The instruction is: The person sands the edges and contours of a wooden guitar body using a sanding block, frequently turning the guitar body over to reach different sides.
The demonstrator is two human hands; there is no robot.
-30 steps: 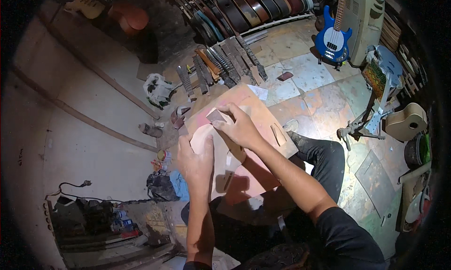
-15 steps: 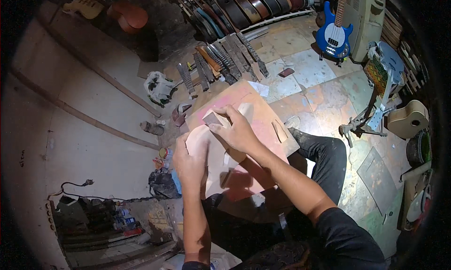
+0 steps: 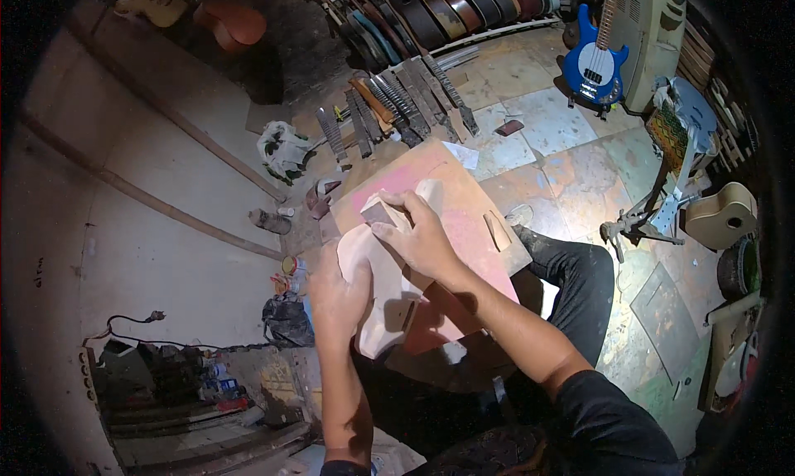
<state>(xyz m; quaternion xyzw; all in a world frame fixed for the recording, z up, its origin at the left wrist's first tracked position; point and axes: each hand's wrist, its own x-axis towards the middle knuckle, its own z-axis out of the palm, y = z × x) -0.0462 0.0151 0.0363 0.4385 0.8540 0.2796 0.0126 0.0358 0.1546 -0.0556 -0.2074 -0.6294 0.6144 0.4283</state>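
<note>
A pale bare-wood guitar body is tilted over a pink-stained board in front of me. My left hand is closed on its left edge. In my right hand, thumb and fingers pinch a small block with a dark face, which looks like a sanding block. It sits against the body's upper rim, just right of my left hand. My right hand and forearm hide part of the body. The board has a slot near its right edge.
Several guitar necks lie on the floor beyond the board. A blue bass guitar stands at the far right, near a folding stand and an acoustic body. A white plastic bag and a black bag lie left.
The guitar body has turned, and its near end now shows lit below my hands. My left hand has moved slightly right with it. My right hand still holds the block at the rim.
</note>
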